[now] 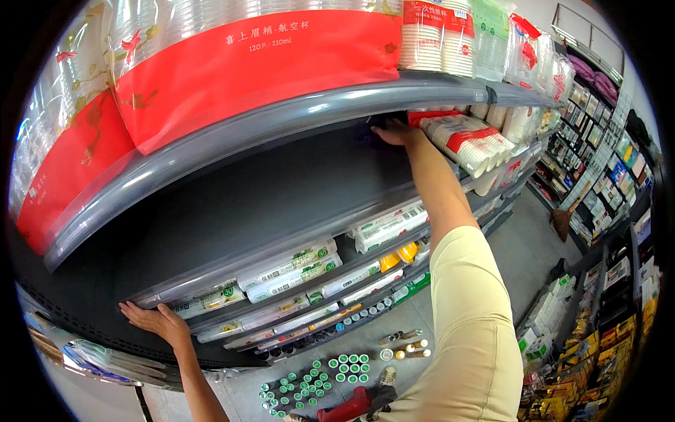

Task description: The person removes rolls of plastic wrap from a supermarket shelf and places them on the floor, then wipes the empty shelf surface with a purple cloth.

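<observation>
My left hand (158, 323) rests at the front left corner of a bare dark grey shelf board (295, 184), fingers stretched out and thumb apart, holding nothing. Deep on the same board, my right hand (393, 132) reaches in at its right part, under the shelf above. A dark bluish patch shows by its fingertips; shadow hides whether it is a cloth in the hand. Close to the right of that hand lies a clear-wrapped pack of white paper cups (466, 140) with a red band.
Overhead, the upper shelf's edge (316, 103) carries red-banded packs of plastic cups (258, 53). Lower shelves hold cling film rolls (295, 264). Several green-topped cylinders (350, 367) stand on the floor beside a red stool-like object (345, 403). Another stocked rack (596, 348) stands at right.
</observation>
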Demonstrator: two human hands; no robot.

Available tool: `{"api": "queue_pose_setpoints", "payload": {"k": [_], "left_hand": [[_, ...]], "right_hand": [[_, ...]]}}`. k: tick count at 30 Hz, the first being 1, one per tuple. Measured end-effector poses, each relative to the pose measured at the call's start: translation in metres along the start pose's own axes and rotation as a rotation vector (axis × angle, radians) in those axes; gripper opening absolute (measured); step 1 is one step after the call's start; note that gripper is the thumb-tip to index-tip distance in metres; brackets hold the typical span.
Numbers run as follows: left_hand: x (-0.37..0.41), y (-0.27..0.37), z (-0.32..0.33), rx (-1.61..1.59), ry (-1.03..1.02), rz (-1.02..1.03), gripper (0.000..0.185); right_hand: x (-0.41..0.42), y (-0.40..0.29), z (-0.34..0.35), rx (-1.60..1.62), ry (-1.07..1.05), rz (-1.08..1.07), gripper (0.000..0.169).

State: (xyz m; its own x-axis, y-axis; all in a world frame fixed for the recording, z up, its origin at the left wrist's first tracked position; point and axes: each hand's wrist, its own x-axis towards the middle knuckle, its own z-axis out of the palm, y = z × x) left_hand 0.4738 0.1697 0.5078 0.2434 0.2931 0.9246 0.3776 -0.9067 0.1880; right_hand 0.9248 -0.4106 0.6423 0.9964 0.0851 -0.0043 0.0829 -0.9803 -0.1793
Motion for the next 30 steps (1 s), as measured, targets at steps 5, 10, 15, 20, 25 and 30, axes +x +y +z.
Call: {"api": "queue_pose_setpoints", "payload": {"k": [5,10,15,20,25,30], "left_hand": [[0.001,0.011,0.001,-0.091,0.0,0.032,0.082],[0.0,0.004,-0.007,-0.081,-0.031,0.049,0.079],[0.0,0.006,-0.013,-0.099,-0.09,0.012,0.079],[0.007,0.011,-0.018,-0.096,-0.08,0.031,0.077],[0.006,0.003,-0.022,-0.044,-0.087,0.007,0.075],[0.003,0.014,-0.021,-0.011,-0.105,0.026,0.075]], "right_hand": [[-0.011,0.014,-0.009,-0.059,-0.096,0.009,0.09],[-0.05,0.001,-0.011,-0.104,-0.168,-0.04,0.08],[-0.091,-0.018,0.0,-0.128,-0.152,-0.094,0.08],[-0.127,-0.151,0.007,-0.138,-0.258,-0.389,0.078],[-0.22,-0.34,0.023,-0.088,-0.416,-0.714,0.073],[-0.208,-0.353,0.048,-0.178,-0.419,-0.911,0.068]]}}
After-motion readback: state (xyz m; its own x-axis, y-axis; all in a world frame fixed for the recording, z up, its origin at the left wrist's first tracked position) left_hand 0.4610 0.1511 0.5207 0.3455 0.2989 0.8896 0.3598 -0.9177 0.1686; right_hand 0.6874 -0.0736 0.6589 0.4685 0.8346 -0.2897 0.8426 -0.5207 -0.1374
